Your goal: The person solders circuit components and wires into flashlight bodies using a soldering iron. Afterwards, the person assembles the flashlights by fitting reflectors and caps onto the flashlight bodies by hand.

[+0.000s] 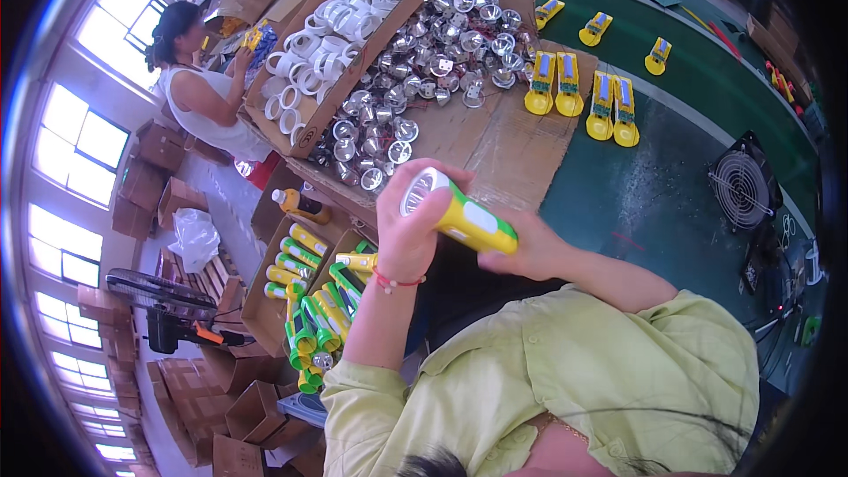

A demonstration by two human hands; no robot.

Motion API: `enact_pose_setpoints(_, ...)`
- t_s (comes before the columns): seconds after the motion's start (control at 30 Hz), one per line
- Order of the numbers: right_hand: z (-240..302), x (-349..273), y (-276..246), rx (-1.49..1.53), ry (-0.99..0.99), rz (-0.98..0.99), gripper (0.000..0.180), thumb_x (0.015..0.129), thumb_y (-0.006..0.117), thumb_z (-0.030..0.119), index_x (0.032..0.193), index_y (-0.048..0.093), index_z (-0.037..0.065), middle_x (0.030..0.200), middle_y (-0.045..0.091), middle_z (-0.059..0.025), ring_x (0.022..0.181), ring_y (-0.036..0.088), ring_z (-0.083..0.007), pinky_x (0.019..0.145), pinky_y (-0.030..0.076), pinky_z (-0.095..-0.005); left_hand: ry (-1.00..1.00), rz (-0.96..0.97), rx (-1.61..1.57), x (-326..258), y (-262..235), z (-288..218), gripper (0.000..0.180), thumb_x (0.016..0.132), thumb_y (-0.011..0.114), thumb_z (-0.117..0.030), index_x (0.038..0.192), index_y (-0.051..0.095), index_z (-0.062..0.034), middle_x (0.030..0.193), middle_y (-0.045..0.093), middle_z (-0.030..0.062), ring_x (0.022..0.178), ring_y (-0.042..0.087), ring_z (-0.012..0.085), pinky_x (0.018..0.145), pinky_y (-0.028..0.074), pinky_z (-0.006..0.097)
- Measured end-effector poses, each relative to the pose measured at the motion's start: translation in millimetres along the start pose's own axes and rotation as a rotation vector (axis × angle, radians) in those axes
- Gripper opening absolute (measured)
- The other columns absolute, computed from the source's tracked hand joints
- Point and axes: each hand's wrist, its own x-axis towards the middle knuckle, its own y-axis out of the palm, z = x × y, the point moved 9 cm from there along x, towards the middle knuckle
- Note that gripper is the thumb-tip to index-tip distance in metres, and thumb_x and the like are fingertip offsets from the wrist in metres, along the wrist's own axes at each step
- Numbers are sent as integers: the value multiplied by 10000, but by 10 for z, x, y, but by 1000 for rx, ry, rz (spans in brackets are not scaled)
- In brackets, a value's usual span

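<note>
A yellow and green flashlight point(478, 225) with a white head ring and a shiny reflector is held up in front of me. My left hand point(406, 228) is closed round its head end, thumb across the side. At the tail end is my right hand point(533, 250), its fingers curled against the yellow body and partly hidden behind it. Beyond my hands, many silver reflector cups point(442, 71) with thin wires lie heaped on a cardboard sheet point(503, 141). Yellow flashlight halves point(601, 108) with green circuit boards lie to the right of the sheet.
A cardboard box point(305, 137) of white rings stands at the far left. Below it, open boxes hold yellow and green flashlights point(329, 307) beside a bottle point(302, 205). A fan point(740, 184) is on the green bench at right, another fan point(163, 300) at left. One person point(199, 93) works nearby.
</note>
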Motion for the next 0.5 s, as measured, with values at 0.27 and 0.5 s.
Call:
enact_pose_setpoints(0.27,160,-235,374,480,130,686,413,703,744,170,1044,548,46,772,586,-34,648,579,-104,576,470,-261,85,427,68,-79,292,-184,446,694,699,-186,1027,456,-16,975,600,208,913,600,322,869,464,421)
enact_pose_setpoints(0.5,99,87,-52,228,184,89,496,660,753,138,1092,518,67,813,604,-65,704,616,-168,647,499,-298,114,-10,184,110,-8,-270,412,674,684,-86,1024,492,18,915,629,150,858,626,197,769,502,301)
